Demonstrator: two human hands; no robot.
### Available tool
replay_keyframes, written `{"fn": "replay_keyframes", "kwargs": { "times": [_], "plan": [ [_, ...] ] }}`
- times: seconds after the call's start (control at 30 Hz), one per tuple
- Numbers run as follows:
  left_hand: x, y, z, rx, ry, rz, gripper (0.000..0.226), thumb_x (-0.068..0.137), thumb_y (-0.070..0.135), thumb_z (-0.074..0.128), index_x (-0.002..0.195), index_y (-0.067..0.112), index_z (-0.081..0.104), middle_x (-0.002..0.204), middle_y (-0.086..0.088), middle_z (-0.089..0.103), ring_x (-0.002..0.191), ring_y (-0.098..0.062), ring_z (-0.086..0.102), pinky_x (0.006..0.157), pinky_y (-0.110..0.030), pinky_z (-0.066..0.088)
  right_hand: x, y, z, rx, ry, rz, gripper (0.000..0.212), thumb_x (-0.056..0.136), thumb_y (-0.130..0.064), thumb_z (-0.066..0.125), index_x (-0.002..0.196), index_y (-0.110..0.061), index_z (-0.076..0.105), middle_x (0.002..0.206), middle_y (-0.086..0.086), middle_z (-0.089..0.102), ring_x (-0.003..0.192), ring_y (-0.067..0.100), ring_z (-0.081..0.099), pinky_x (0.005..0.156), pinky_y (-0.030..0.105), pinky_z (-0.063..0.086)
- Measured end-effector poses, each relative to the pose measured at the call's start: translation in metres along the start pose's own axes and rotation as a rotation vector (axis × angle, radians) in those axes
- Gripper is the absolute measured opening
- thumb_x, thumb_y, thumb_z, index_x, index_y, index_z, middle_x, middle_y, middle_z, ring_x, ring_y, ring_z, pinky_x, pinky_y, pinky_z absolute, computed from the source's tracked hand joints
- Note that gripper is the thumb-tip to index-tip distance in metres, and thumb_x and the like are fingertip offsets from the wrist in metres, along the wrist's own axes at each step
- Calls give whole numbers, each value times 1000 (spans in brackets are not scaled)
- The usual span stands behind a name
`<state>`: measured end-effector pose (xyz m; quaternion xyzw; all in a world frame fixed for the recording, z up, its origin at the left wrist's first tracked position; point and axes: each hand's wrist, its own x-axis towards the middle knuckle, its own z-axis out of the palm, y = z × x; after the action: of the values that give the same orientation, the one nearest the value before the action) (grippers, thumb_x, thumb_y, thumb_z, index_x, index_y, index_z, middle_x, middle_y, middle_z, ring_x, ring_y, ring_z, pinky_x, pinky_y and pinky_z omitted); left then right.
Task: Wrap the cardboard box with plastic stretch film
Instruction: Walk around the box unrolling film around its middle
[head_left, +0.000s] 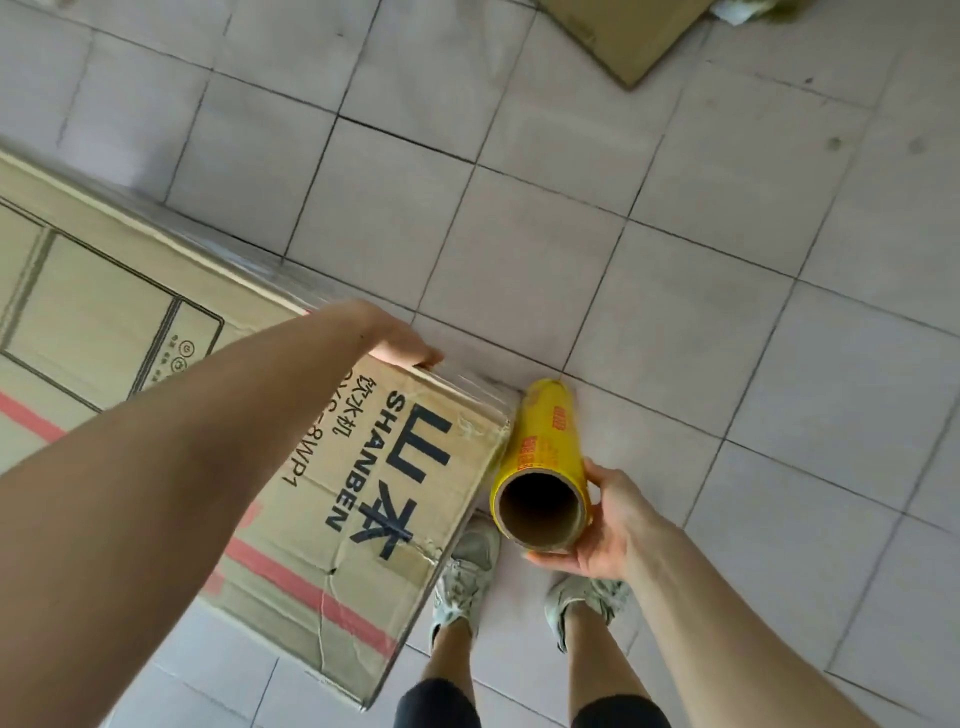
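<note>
Head view: the cardboard box (332, 467) is stood on the tiled floor (675, 260), film already glinting along its far edge. That top corner is pressed by the left hand (402, 345), fingers flat. The yellow stretch-film roll (545, 457), upright beside the corner, is clasped by the right hand (605, 525). Further turns appear needed.

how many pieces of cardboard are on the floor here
2. The large printed cardboard box lies at left under the left hand; a flat cardboard piece lies at the top edge, partly cut off. More may lie outside the view.
</note>
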<state>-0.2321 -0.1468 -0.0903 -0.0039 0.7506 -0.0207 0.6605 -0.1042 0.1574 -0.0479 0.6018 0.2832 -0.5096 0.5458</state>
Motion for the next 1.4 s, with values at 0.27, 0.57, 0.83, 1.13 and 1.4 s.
{"fn": "replay_keyframes", "kwargs": {
  "times": [0.27,0.57,0.83,1.13,1.4],
  "plan": [
    [-44,54,6,-7,38,167,64,102,62,12,157,30,25,164,-5,25,151,-30,19,119,-57,10,-8,-20,50,-388,293,-247,61,85,-62,44,117,-13,58,108,19,68,96,36,67,87,54,53],
    [-32,65,24,33,103,188,73,99,67,9,145,26,48,153,-10,44,142,-33,37,117,-60,20,0,37,28,-6,58,-136,64,77,-60,67,117,-11,58,104,20,71,93,37,68,85,51,54],
    [-33,67,28,53,202,214,76,97,68,7,148,28,46,157,-8,40,147,-30,30,119,-58,16,52,137,18,727,-280,121,65,83,-57,57,129,-12,51,120,26,65,105,49,62,83,58,54],
    [-44,117,45,112,313,313,68,100,66,24,147,22,47,152,-6,47,139,-29,42,115,-51,31,10,70,19,-128,354,-265,21,87,-17,41,97,-4,55,103,21,61,95,40,61,91,62,48],
    [-31,117,51,130,471,252,53,99,52,35,133,20,61,136,-9,60,114,-28,56,94,-44,45,19,85,25,-96,10,-193,85,59,-66,75,123,-13,54,115,19,66,102,43,64,89,63,49]
  ]
}}
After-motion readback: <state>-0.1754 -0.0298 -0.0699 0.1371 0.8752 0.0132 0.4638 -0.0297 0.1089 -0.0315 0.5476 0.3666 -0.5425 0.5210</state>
